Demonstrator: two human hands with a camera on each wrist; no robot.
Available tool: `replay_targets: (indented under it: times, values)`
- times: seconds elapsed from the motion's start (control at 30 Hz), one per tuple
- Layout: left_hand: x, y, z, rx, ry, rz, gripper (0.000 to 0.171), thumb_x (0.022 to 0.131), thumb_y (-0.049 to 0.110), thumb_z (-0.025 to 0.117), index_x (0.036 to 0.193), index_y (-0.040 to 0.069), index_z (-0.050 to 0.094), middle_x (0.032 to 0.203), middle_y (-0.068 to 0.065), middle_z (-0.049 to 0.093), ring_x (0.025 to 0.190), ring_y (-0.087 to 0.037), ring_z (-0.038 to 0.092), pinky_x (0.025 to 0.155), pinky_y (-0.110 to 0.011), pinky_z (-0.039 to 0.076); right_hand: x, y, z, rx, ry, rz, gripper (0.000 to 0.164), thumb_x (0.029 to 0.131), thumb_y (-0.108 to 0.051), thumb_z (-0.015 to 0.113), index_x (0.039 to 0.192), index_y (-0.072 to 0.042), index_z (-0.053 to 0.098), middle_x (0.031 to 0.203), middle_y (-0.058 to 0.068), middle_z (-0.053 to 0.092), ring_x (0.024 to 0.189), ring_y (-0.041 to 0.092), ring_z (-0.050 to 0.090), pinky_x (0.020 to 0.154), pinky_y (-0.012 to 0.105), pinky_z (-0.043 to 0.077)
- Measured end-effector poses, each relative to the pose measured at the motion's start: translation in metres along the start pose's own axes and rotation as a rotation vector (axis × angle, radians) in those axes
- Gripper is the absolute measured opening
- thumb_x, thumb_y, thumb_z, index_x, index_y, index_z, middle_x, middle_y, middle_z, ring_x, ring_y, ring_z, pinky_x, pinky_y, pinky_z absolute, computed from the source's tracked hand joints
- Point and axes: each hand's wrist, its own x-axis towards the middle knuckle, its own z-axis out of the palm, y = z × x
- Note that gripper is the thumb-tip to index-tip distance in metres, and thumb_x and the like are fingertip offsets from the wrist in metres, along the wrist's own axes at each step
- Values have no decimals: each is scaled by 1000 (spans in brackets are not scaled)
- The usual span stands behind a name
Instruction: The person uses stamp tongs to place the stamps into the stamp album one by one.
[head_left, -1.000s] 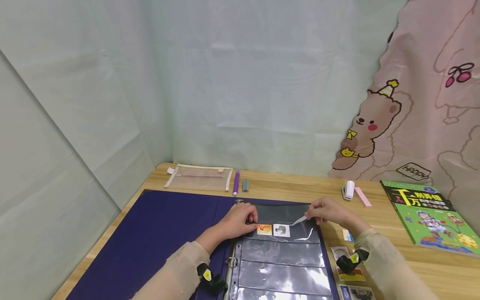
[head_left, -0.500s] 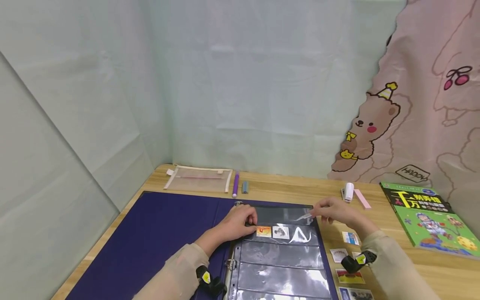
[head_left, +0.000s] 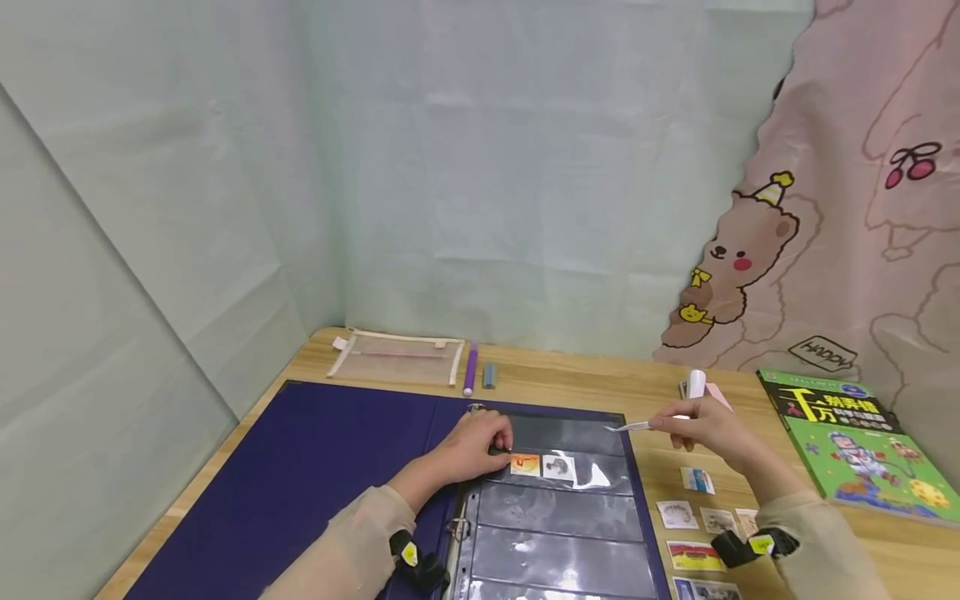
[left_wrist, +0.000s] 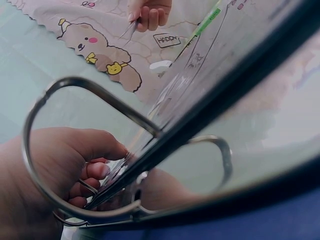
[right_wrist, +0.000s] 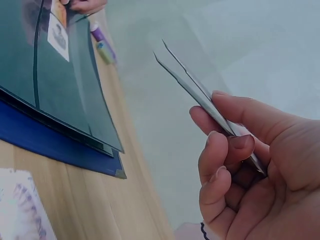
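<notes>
Tweezers [right_wrist: 187, 80] are pinched in my right hand [head_left: 701, 425], held off the right edge of the album page. Their two tips stand apart with nothing between them in the right wrist view. My left hand [head_left: 476, 442] rests at the upper left of the clear-pocketed page [head_left: 558, 508], fingers loosely bent. Its thumb [left_wrist: 107, 145] touches the page beside an orange stamp [head_left: 525, 464]. A grey-and-white stamp [head_left: 558, 467] sits to the right of that one, in the same pocket row. The page lies in an opened navy ring binder [head_left: 300, 483].
Several loose stamps [head_left: 695, 556] lie right of the binder. Along the back are a mesh pouch [head_left: 397, 357], a purple pen [head_left: 470, 371], a small blue-grey block [head_left: 489, 376] and a white stapler-like object [head_left: 696, 383]. A green book [head_left: 862, 458] lies far right. A metal ring [left_wrist: 30, 150] stands near my left hand.
My right hand has moved right with the tweezers, from over the grey-and-white stamp's pocket to beyond the page edge. The raised pocket film has settled flatter. My left hand stays put.
</notes>
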Motion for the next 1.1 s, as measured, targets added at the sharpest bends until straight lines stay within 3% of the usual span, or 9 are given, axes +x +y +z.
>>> replay_targets:
  times: [0.43, 0.77, 0.9, 1.1]
  values:
    - [1, 3, 2, 63, -34, 34, 17, 77, 31, 66, 81, 22, 53, 75, 8, 46, 71, -5, 38, 74, -25, 30, -40, 29, -14, 162, 30, -77, 23, 93, -15, 46, 101, 2, 60, 68, -10, 50, 59, 11, 46, 54, 32, 38]
    - [0, 3, 2, 70, -43, 28, 17, 79, 35, 65, 81, 23, 53, 75, 11, 44, 71, -5, 38, 75, -25, 30, -59, 48, -29, 232, 5, -91, 24, 95, -10, 40, 105, 0, 59, 79, -10, 60, 72, 9, 57, 62, 29, 44]
    - [1, 3, 0, 71, -28, 38, 17, 78, 34, 66, 81, 22, 54, 74, 9, 45, 70, -5, 38, 74, -26, 30, -63, 49, -35, 231, 13, -93, 24, 95, -10, 40, 106, -1, 59, 85, -12, 62, 79, 6, 60, 65, 28, 47]
    - [2, 2, -3, 63, -21, 29, 16, 78, 32, 66, 80, 21, 54, 73, 8, 46, 69, -6, 37, 73, -26, 30, -67, 51, -47, 141, 53, -12, 24, 95, -14, 42, 106, 0, 58, 86, -14, 63, 80, 6, 61, 67, 27, 47]
